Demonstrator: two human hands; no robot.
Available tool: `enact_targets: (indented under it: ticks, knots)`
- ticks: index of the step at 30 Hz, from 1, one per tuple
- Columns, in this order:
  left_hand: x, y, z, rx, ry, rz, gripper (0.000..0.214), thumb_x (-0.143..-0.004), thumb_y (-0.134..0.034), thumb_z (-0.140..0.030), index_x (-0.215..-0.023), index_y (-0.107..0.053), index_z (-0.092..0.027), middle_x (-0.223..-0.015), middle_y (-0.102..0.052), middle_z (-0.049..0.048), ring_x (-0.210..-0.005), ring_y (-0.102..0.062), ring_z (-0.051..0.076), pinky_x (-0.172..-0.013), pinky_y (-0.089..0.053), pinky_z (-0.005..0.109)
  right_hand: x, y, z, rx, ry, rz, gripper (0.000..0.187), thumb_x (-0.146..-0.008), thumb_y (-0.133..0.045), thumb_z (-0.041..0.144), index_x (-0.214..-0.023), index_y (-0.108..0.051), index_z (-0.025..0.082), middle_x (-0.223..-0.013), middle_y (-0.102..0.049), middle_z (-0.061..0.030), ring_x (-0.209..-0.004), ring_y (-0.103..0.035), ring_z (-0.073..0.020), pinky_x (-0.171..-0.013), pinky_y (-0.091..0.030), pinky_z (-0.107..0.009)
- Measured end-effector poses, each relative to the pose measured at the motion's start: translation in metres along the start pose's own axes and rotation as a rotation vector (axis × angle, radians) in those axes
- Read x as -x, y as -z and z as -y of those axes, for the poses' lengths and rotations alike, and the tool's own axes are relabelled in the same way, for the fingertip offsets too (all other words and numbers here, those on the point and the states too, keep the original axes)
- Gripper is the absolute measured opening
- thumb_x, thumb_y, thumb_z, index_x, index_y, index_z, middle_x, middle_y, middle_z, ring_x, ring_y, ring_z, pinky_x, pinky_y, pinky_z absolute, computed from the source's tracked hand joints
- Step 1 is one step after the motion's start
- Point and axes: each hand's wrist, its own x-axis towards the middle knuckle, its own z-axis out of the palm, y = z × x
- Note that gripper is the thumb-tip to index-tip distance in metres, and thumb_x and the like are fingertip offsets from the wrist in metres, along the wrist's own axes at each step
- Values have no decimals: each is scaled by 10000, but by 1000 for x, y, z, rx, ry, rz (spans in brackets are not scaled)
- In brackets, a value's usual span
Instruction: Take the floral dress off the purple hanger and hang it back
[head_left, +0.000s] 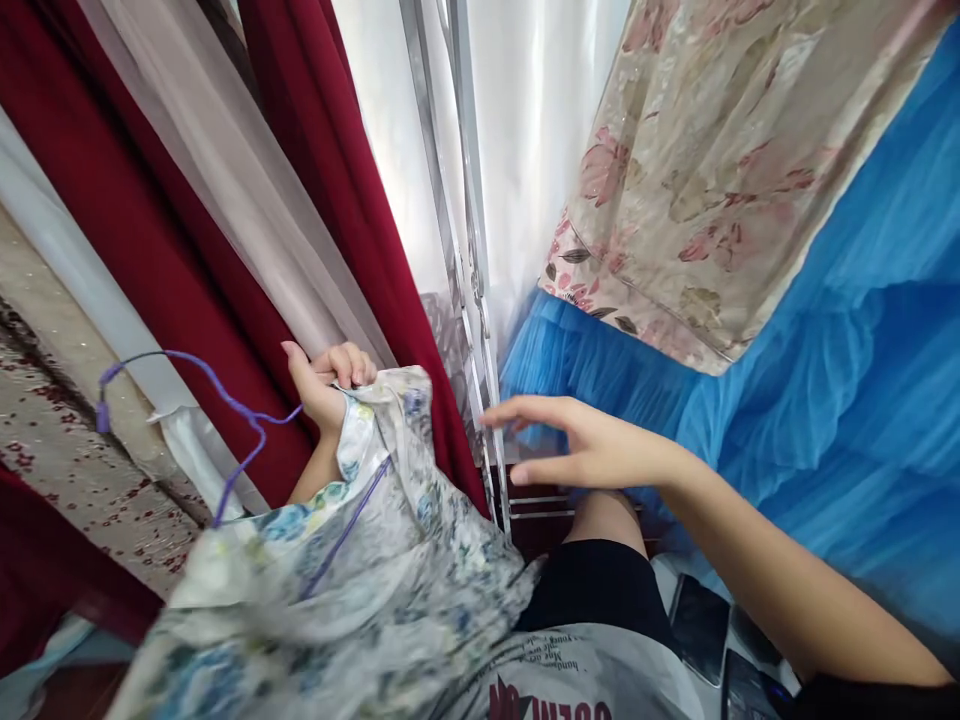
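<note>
My left hand [322, 385] is closed on the gathered upper edge of a white garment with blue and yellow flowers [420, 530]. The garment spreads down over my lap and covers the lower part of that arm. A thin purple cable [225, 395] loops out past my left wrist and runs across the cloth. My right hand [570, 440] is held out in front of me with thumb and fingers apart, and nothing is in it. Its fingertips are close to a silver metal pole [471, 250]; whether they touch it I cannot tell.
Dark red fabric [337, 170] and several pale fabrics hang on the left. At the right hang a beige floral cloth [697, 180] and blue ruffled tulle [840, 370]. Dark flat objects, one of them a rectangular slab [699, 622], lie beside my right thigh.
</note>
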Motion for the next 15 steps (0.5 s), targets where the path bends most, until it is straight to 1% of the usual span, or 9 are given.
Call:
enact_targets:
  ticks: [2, 3, 5, 7, 9, 10, 12, 14, 15]
  knots:
    - [11, -23, -15, 220, 203, 150, 734, -1055, -65, -591, -449, -200, -199, -447, -218, -23, -379, -218, 86, -415, -253, 232, -7, -9, -13, 253, 58, -168, 752, -888, -753, 314, -1560, -421, 258, -1579, -467, -131, -1457, -449, -310, -1214, -375, -516]
    - [17, -35, -19, 288, 299, 200, 719, -1063, -68, -571, -462, -196, -198, -441, -193, -30, -366, -202, 87, -404, -256, 227, -11, -15, -18, 361, 104, -214, 863, -856, -770, 270, -1603, -339, 252, -1631, -385, -147, -1508, -369, -332, -1239, -326, -547]
    - [31, -60, -20, 357, 436, 255, 689, -1074, -182, -551, -482, -221, -200, -417, -162, -45, -348, -199, 86, -403, -286, 215, -18, -29, -27, 519, 186, -249, 1061, -784, -786, 187, -1656, -182, 227, -1663, -306, -178, -1540, -295, -364, -1250, -289, -578]
    - [45, -83, -13, 365, 515, 282, 639, -1046, -378, -533, -506, -326, -195, -397, -187, -55, -360, -283, 87, -439, -348, 195, -20, -41, -33, 586, 217, -288, 1194, -731, -785, 162, -1672, -50, 203, -1615, -378, -203, -1482, -389, -380, -1194, -385, -563]
    - [55, -100, -3, 358, 585, 297, 485, -961, -591, -481, -594, -475, -187, -420, -289, -63, -424, -419, 90, -501, -414, 177, -15, -47, -39, 598, 169, -346, 1247, -724, -792, 224, -1670, 20, 192, -1536, -489, -206, -1340, -554, -375, -1029, -542, -500]
    - [59, -105, 3, 346, 631, 316, 367, -908, -680, -432, -673, -545, -184, -462, -380, -62, -476, -488, 94, -540, -447, 175, -9, -47, -42, 603, 121, -381, 1232, -736, -791, 273, -1670, 9, 199, -1513, -523, -199, -1268, -616, -367, -929, -591, -459]
    - [61, -107, 13, 292, 735, 361, 186, -812, -787, -284, -847, -635, -182, -639, -591, -33, -625, -618, 113, -655, -518, 197, 7, -39, -49, 631, 5, -458, 1124, -770, -768, 355, -1667, -102, 225, -1515, -544, -172, -1192, -676, -351, -799, -616, -395]
    - [59, -95, 23, 216, 827, 348, 213, -776, -783, -160, -955, -670, -182, -849, -713, 17, -817, -705, 166, -820, -569, 281, 24, -23, -57, 679, -110, -547, 959, -786, -737, 368, -1622, -287, 231, -1508, -564, -146, -1195, -683, -345, -802, -612, -378]
    - [58, -84, 28, 181, 848, 301, 210, -790, -759, -149, -982, -681, -184, -917, -737, 36, -923, -722, 206, -899, -572, 346, 30, -13, -61, 704, -169, -590, 870, -782, -727, 361, -1573, -391, 228, -1470, -599, -137, -1185, -689, -346, -818, -608, -384]
